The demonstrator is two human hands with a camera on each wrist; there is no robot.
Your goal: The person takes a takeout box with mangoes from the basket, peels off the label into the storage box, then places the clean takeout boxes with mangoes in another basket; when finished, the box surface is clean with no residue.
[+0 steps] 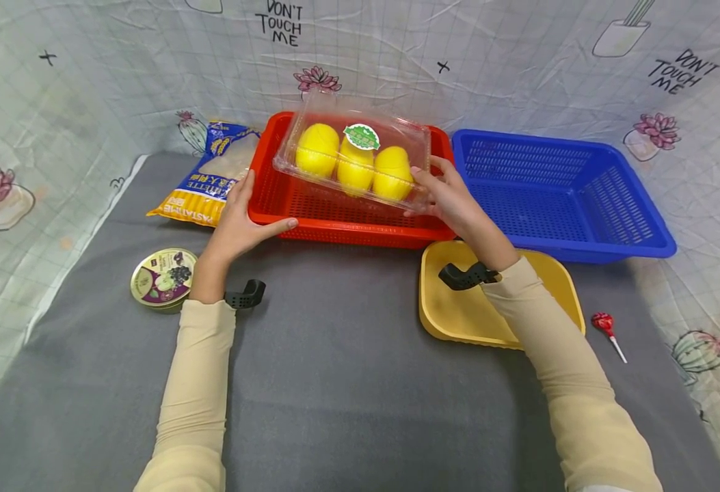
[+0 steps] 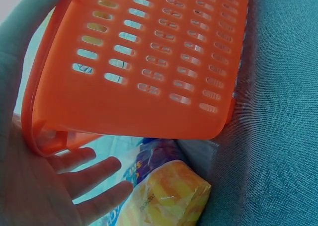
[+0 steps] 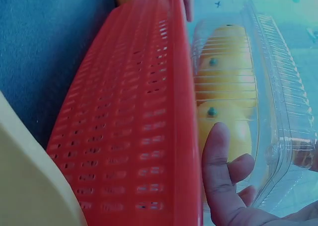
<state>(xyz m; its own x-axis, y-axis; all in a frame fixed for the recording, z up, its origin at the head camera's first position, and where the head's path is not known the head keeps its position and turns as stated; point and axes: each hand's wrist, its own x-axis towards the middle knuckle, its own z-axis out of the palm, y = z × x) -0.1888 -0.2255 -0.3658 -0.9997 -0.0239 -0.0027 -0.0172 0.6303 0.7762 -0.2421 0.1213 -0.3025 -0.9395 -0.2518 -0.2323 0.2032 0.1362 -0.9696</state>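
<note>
In the head view a clear plastic fruit box (image 1: pixel 329 102) with a green label holds three yellow, egg-shaped fruits (image 1: pixel 316 150). It sits tilted over the red basket (image 1: pixel 360 234), its left end higher than its right. My right hand (image 1: pixel 448 195) grips the box's right end, thumb on the near side. At the basket's front left corner, my left hand (image 1: pixel 233 222) rests with its thumb along the front rim and its fingers stretched along the left side. From the left wrist, those fingers (image 2: pixel 97 179) show straight outside the orange-looking basket wall (image 2: pixel 149 121).
A blue basket (image 1: pixel 538 246) stands at the right, with a yellow tray (image 1: pixel 489 314) in front of it, partly under my right forearm. A lollipop (image 1: pixel 603 322) lies far right. Left are a pasta bag (image 1: pixel 196 191) and a round candy tin (image 1: pixel 163 277). Patterned cloth hangs behind.
</note>
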